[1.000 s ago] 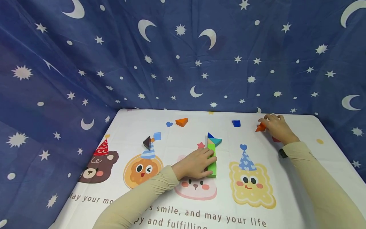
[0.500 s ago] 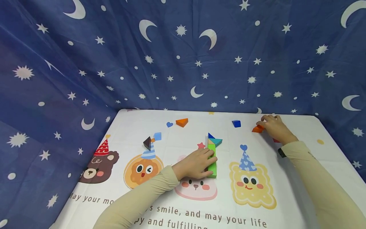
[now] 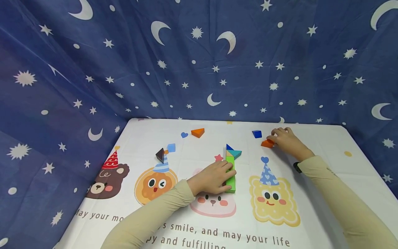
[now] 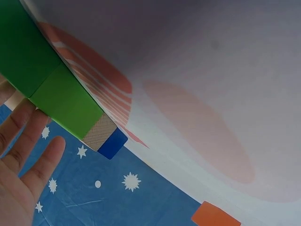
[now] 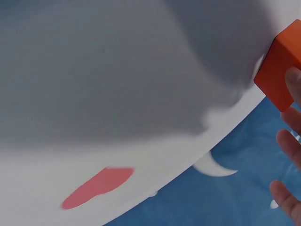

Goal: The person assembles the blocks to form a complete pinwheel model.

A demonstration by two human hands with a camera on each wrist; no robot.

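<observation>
My left hand point(image 3: 209, 178) rests over a row of green blocks point(image 3: 231, 184), its fingers curved across them. In the left wrist view, fingertips of that hand touch the side of the green blocks point(image 4: 68, 101). At the row's far end sit a bare-wood piece point(image 4: 99, 131), a blue triangular block point(image 3: 229, 147) and a teal triangular block point(image 3: 235, 154). My right hand point(image 3: 289, 142) pinches an orange block point(image 3: 266, 144) at the table's back right. That orange block point(image 5: 277, 70) shows at the right wrist view's edge, between finger and thumb.
Loose on the white printed tablecloth point(image 3: 314, 207) lie a blue block point(image 3: 256, 134), another orange block point(image 3: 197, 132) and a dark brown triangular block point(image 3: 160, 155). A blue starry curtain point(image 3: 174, 52) borders the table at the back and left.
My right hand has slid left with the orange block, bringing it just in front of the loose blue block. A red block under the right wrist is now hidden. The left hand has stayed put.
</observation>
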